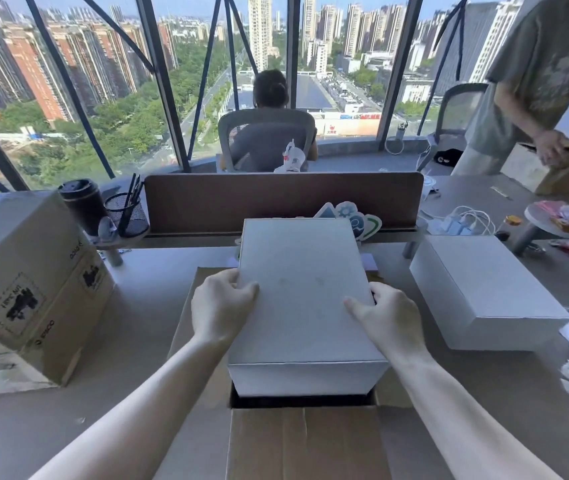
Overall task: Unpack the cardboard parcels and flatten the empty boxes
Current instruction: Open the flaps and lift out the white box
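Our left hand (222, 304) and right hand (388, 318) grip the white box (305, 299), fingers curled round its sides. It could snag on the open parcel (305, 441) and slip.

the white box (305, 289) under your hands looks like matt, smooth card with a faint sheen on its lid. the open parcel (305, 441) below it is plain brown corrugated cardboard, dull and creased at the flap. the carton (30, 289) on your left is the same rough brown cardboard with printed labels. the second white box (483, 289) on your right is matt card too. the desk (137, 323) looks smooth and matt grey. the pen cup (127, 214) is black wire mesh, the chair (265, 143) back grey mesh cloth.
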### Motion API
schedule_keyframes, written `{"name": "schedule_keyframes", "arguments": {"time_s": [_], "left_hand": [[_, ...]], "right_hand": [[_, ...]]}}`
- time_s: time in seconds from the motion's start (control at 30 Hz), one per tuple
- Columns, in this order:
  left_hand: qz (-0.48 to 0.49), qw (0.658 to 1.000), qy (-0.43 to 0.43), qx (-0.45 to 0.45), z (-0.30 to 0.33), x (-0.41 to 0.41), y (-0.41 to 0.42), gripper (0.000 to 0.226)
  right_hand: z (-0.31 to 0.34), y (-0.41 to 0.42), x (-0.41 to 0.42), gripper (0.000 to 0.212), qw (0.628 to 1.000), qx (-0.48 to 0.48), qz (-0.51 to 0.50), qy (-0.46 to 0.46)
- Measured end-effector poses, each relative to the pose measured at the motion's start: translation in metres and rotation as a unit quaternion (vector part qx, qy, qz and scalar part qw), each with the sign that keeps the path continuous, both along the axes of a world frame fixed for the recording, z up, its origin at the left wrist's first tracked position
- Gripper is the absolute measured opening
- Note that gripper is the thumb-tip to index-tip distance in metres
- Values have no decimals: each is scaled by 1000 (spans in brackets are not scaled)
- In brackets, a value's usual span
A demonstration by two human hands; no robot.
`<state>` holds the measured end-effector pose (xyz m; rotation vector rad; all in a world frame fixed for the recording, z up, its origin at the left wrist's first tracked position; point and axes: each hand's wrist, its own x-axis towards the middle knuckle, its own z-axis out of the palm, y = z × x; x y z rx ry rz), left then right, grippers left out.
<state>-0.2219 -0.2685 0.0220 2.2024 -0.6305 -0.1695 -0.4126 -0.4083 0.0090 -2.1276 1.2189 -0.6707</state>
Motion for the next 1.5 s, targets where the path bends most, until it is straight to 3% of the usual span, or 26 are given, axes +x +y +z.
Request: {"name": "schedule_keyframes", "arguments": {"time_s": [0.07,0.13,0.27,0.4,0.57,0.7,0.8,0.87,1.0,1.13,1.3,1.4,1.5], "left_hand": [[-7,999,8,-32,17,-2,-3,16],[-21,998,14,-59,30,-6,-13,26],[-56,996,-10,-75,47,-27,-45,24],[-91,993,6,-81,50,-62,-90,15],[-112,991,0,-73,39,-115,-172,15],[-113,992,17,-55,26,-167,-250,25],[-105,992,43,-53,18,-203,-302,34],[-103,992,51,-44,14,-222,-332,31],[-96,994,53,-25,9,-241,-381,20],[-102,994,45,-4,4,-246,-419,19],[-97,994,57,18,-18,-248,-443,28],[-97,994,43,24,-23,-249,-449,19],[-113,993,33,28,-30,-246,-451,19]], "right_hand": [[18,-2,-7,29,999,-27,-7,-19],[33,-9,-16,20,999,-41,-14,-27],[45,-35,-45,20,997,-52,-36,-33],[39,-84,-87,58,995,-70,-60,-22],[22,-172,-148,65,994,-64,-74,-37],[7,-256,-198,57,995,-32,-76,-50],[4,-314,-228,63,997,-16,-70,-35],[7,-345,-243,62,997,-6,-68,-18],[9,-390,-260,40,998,3,-59,11],[0,-422,-267,33,998,30,-61,16],[-10,-438,-267,42,997,47,-58,25],[-6,-442,-266,28,996,48,-59,41],[-5,-445,-268,26,995,44,-51,69]]}}
